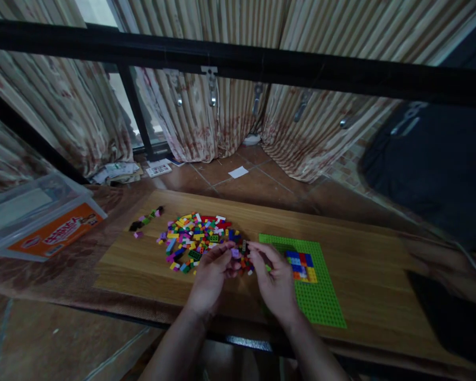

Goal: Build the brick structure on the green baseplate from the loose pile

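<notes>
Glossy plastic bricks (196, 238), smooth wood-grain board (365, 280), striped cloth curtains (234, 116)

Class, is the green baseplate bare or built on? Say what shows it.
Built on: coloured bricks cover part of the green baseplate; the rest shows bare studs.

Striped curtains (198, 116), clear plastic bin (35, 211) with orange label (57, 230), loose papers (117, 172) on brown floor tiles (238, 190)

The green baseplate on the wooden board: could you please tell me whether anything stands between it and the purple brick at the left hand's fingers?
Yes, the right hand lies across the gap between the purple brick and the green baseplate, and a few loose bricks sit just beside the purple brick on that side.
</notes>
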{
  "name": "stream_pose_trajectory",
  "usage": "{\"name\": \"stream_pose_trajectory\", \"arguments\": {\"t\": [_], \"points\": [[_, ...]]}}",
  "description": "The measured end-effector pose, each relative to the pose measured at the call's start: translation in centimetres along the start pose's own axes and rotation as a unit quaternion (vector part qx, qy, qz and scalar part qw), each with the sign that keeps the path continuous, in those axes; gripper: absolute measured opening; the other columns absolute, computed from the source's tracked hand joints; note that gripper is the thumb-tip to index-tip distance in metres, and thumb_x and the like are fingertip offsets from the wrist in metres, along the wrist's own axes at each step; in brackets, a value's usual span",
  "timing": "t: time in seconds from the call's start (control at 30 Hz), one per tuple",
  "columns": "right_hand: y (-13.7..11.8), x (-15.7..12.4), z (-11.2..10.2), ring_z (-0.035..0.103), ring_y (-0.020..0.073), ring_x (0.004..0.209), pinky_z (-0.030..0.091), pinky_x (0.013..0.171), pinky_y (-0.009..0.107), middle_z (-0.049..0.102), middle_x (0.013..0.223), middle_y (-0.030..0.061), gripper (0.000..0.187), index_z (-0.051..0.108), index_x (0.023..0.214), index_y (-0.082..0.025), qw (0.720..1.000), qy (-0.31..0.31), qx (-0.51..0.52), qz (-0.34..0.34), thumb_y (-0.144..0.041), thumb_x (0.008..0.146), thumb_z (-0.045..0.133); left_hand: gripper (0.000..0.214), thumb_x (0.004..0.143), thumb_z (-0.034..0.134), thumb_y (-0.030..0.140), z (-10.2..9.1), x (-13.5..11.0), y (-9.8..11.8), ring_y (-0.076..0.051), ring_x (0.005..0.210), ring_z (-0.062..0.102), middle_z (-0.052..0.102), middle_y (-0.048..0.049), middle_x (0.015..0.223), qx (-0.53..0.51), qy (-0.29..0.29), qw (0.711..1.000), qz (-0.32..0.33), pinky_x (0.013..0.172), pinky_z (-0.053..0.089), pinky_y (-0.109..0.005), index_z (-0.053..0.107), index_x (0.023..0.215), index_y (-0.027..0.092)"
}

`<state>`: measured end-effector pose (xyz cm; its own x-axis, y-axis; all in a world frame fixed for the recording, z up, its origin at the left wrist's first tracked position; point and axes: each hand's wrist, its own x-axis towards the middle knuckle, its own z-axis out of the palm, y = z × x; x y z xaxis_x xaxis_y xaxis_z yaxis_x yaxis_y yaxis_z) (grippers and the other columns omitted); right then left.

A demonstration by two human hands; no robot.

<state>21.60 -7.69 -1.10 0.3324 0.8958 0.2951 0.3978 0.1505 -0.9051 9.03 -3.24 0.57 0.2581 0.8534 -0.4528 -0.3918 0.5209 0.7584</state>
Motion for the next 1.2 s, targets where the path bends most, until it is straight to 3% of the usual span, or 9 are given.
{"name": "stream_pose_trajectory", "arguments": {"t": [0.13,0.47,0.57,0.7,0.93,1.2], "points": [[-0.7,-1.3,-2.3,0.062,0.0158,0.089,0.050,0.078,0.027,0.066,0.098,0.0033,0.021,0.065,0.107,-0.026,0.997,-0.073,-0.027,-0.024,-0.023,0.089,0.055,0.038,0.067,0.075,0.029,1.1,-0.6,-1.2,-0.009,0.058,0.057,0.066,-0.0027,0.070,0.028,-0.050,0.998,-0.040,0.054,0.042,-0.018,0.066,0.100,0.012],[0.3,-3.9,-9.2,0.063,0.0173,0.090,0.050,0.079,0.029,0.066,0.097,0.0030,0.015,0.066,0.100,-0.027,0.989,-0.099,-0.113,0.003,-0.029,0.091,0.054,0.039,0.072,0.068,0.036,4.3,-1.7,-5.5,-0.010,0.054,0.057,0.064,-0.0016,0.069,0.117,-0.170,0.976,-0.071,0.052,0.039,-0.021,0.060,0.103,0.012],[1.4,-4.1,-11.7,0.062,0.0188,0.094,0.049,0.083,0.031,0.065,0.101,0.0043,0.016,0.066,0.101,-0.027,0.984,-0.069,-0.164,0.001,-0.030,0.091,0.054,0.034,0.078,0.061,0.035,4.9,-1.4,-7.0,-0.012,0.056,0.058,0.066,-0.0040,0.077,0.191,-0.159,0.968,-0.036,0.052,0.041,-0.024,0.058,0.104,0.014],[3.6,-3.9,-14.1,0.060,0.0211,0.095,0.049,0.083,0.035,0.062,0.101,0.0055,0.017,0.069,0.096,-0.027,0.976,-0.014,-0.219,0.006,-0.037,0.087,0.058,0.031,0.081,0.058,0.033,4.7,-0.4,-8.4,-0.015,0.072,0.060,0.065,-0.0042,0.086,0.286,-0.119,0.949,0.058,0.063,0.045,-0.025,0.060,0.108,0.018],[6.2,-3.3,-13.4,0.056,0.0238,0.106,0.047,0.091,0.041,0.058,0.111,0.0056,0.014,0.072,0.093,-0.030,0.968,-0.026,-0.249,-0.013,-0.035,0.085,0.061,0.035,0.083,0.056,0.036,4.6,0.4,-9.0,-0.016,0.076,0.060,0.065,-0.0069,0.095,0.332,-0.137,0.930,0.082,0.065,0.045,-0.026,0.060,0.113,0.019],[6.7,-2.9,-13.2,0.055,0.0235,0.108,0.045,0.093,0.042,0.056,0.115,0.0049,0.012,0.073,0.089,-0.030,0.980,-0.016,-0.200,0.013,-0.036,0.081,0.065,0.034,0.084,0.054,0.035,5.1,0.5,-9.0,-0.016,0.072,0.059,0.066,-0.0057,0.092,0.376,-0.150,0.909,0.101,0.064,0.043,-0.026,0.062,0.113,0.019]]}}
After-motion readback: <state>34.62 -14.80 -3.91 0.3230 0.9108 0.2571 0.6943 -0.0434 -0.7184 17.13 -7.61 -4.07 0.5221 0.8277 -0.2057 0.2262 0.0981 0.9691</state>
